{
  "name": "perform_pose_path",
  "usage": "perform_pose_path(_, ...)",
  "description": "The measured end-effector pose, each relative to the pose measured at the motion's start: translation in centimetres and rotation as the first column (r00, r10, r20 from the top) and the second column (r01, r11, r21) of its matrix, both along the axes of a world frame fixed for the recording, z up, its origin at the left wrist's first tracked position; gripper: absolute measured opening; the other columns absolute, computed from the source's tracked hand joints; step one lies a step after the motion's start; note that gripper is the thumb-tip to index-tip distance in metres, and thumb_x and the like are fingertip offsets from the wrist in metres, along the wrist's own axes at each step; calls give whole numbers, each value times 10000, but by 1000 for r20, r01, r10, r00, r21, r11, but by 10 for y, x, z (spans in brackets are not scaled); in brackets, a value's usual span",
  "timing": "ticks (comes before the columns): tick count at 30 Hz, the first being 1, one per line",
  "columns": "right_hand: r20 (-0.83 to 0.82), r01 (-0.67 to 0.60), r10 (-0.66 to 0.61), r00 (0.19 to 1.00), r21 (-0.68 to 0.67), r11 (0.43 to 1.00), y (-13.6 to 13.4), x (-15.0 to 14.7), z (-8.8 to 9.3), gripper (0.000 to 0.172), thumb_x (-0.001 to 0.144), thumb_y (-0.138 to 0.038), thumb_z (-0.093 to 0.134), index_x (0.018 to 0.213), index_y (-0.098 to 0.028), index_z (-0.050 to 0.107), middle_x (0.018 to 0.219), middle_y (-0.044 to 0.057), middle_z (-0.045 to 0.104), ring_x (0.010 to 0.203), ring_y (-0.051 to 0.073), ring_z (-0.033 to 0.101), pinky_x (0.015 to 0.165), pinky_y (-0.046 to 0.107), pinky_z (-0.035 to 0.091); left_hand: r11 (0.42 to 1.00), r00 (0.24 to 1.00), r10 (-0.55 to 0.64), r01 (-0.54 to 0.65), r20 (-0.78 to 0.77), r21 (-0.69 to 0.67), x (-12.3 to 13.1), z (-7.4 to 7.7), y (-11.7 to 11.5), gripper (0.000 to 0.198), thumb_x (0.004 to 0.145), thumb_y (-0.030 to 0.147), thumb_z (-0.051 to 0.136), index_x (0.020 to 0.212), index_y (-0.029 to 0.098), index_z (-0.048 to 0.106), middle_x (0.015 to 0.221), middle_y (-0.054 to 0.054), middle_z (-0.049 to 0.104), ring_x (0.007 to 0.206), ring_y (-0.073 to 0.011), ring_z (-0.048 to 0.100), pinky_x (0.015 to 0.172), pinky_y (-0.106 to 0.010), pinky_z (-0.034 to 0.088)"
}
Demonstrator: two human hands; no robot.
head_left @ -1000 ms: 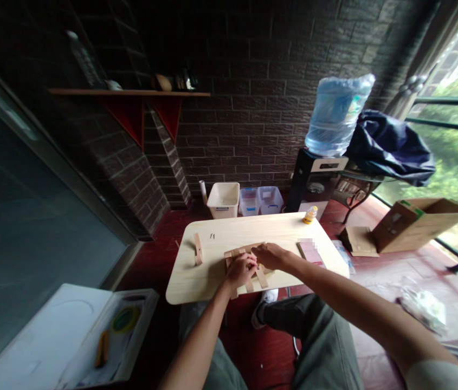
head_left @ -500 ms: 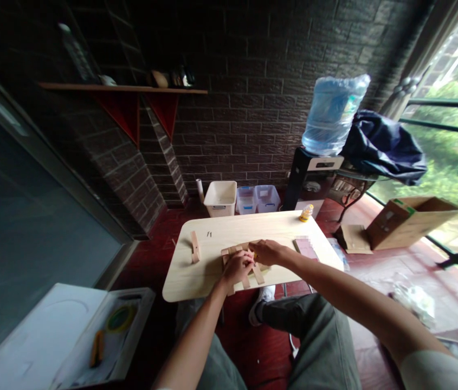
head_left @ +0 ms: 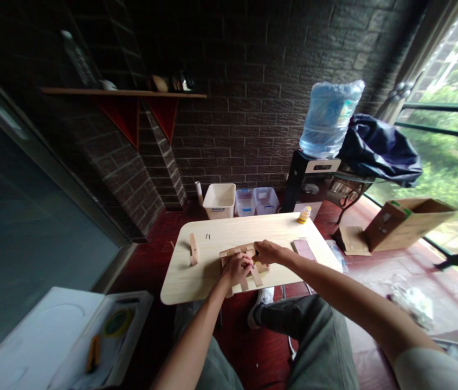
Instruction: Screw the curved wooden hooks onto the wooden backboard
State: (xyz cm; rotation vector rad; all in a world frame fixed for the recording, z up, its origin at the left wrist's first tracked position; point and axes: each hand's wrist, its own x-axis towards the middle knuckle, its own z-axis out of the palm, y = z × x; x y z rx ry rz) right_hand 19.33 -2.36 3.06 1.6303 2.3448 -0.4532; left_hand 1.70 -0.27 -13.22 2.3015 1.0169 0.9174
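On the pale table [head_left: 220, 230], a slatted wooden piece [head_left: 257, 277] lies near the front edge, partly hidden under both hands. My left hand [head_left: 237, 268] rests over its slats with the fingers bent together, and what they pinch is too small to make out. Close beside it, my right hand [head_left: 268, 253] has its fingers closed round a small yellow and black tool, mostly covered, whose kind I cannot tell. The fingertips of both hands nearly meet above the slats. Farther left lies a separate wooden piece [head_left: 193, 249].
Two small dark pieces [head_left: 208, 236] lie on the table at the left. A yellow-based clear bottle [head_left: 304, 215] stands at the back right corner, and a pinkish flat block [head_left: 303, 249] lies in front of it. An opened white case [head_left: 131, 336] sits at lower left.
The view has shifted slightly. My right hand has turned a little, and less of the yellow tool shows. My left hand stays in place on the wooden piece.
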Motion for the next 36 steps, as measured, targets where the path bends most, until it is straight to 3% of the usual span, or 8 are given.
perform_pose_path(3,32,-96,94,995,87,991,-5,2,6,435,886,-361,618,1221,-84,611,1091,187,730,947,270,711,693,276,509,1000,1000,-10,10,-6,-12,1,2,-1,104,841,221,636,789,214,726,1010,-59,712,968,-188,664,881,-332,540)
perform_pose_path(6,26,-218,216,976,131,967,-7,1,6,343,900,-269,583,1208,-122,618,1112,159,726,980,254,699,734,277,501,999,999,-37,36,-12,-38,2,6,-2,133,856,218,612,798,216,733,1012,-50,716,971,-181,660,907,-332,528)
perform_pose_path(12,78,-339,331,941,173,925,1,3,-16,296,903,-228,573,1148,-72,631,1048,179,730,949,262,690,736,299,502,998,999,-31,30,-30,-49,1,9,-2,161,861,237,596,792,223,741,1028,-47,711,994,-187,655,921,-340,522)
perform_pose_path(15,81,-338,329,941,182,923,7,6,-26,303,905,-255,570,1129,-66,651,1034,181,734,922,262,697,731,308,516,998,999,-28,26,-41,-55,1,8,0,149,848,240,610,788,227,746,1036,-52,713,1001,-196,655,921,-344,526)
perform_pose_path(21,107,-203,193,975,89,975,13,-4,-30,303,908,-297,537,932,-64,729,872,183,751,826,254,716,662,291,523,996,999,13,-16,-41,-84,2,9,-1,135,834,223,622,774,215,743,1052,-72,709,973,-202,668,886,-335,547)
perform_pose_path(25,75,-224,218,973,69,972,9,-12,-22,310,840,-316,620,1030,-88,709,937,175,753,858,276,724,657,300,531,997,1000,-11,10,-12,-80,2,12,-5,126,816,163,621,808,209,738,1068,-61,705,990,-188,660,922,-331,534)
perform_pose_path(30,81,-270,258,963,209,940,-1,-9,-11,304,876,-192,552,1159,-117,634,1022,169,737,928,273,718,692,313,542,997,1000,-21,21,-6,-74,3,14,-7,120,838,190,621,785,206,727,1040,-58,704,983,-186,653,951,-349,520)
perform_pose_path(36,78,-238,226,971,247,939,-2,-4,-24,323,926,-268,554,1170,-67,616,1025,206,724,941,291,714,733,331,552,995,999,5,-10,-45,-95,2,11,-3,116,838,244,639,793,206,739,1078,-66,700,993,-205,653,916,-351,532)
